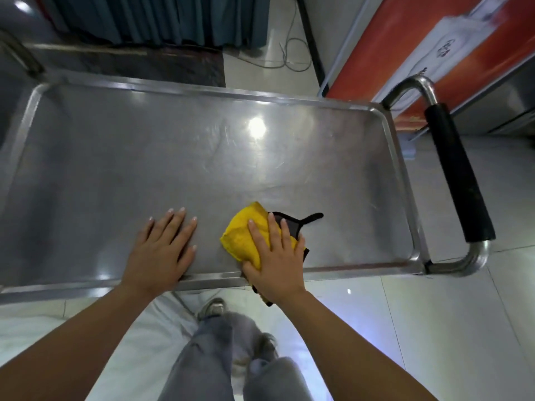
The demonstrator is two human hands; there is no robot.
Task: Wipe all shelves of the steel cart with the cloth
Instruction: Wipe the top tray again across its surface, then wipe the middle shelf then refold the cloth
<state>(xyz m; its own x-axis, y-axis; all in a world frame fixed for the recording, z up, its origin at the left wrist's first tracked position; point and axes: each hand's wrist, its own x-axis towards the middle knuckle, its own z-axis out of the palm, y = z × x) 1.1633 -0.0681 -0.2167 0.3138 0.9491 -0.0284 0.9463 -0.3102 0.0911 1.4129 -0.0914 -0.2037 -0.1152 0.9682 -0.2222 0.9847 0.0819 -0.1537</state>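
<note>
The steel cart's top shelf (pixel 121 157) fills the middle of the view, shiny, with a raised rim. A folded yellow cloth (pixel 246 233) with a black edge and a black loop lies near the shelf's front rim, right of centre. My right hand (pixel 275 256) presses flat on the cloth with straight fingers. My left hand (pixel 162 247) rests flat on the bare steel to the left of the cloth, fingers spread. The lower shelves are hidden under the top one.
The cart's handle (pixel 457 175), a steel tube with a black grip, juts out on the right. Beyond it stands an orange-and-white cabinet (pixel 434 53). A dark mat (pixel 162 62), teal curtains and a loose cable lie behind the cart. My legs stand below the front rim.
</note>
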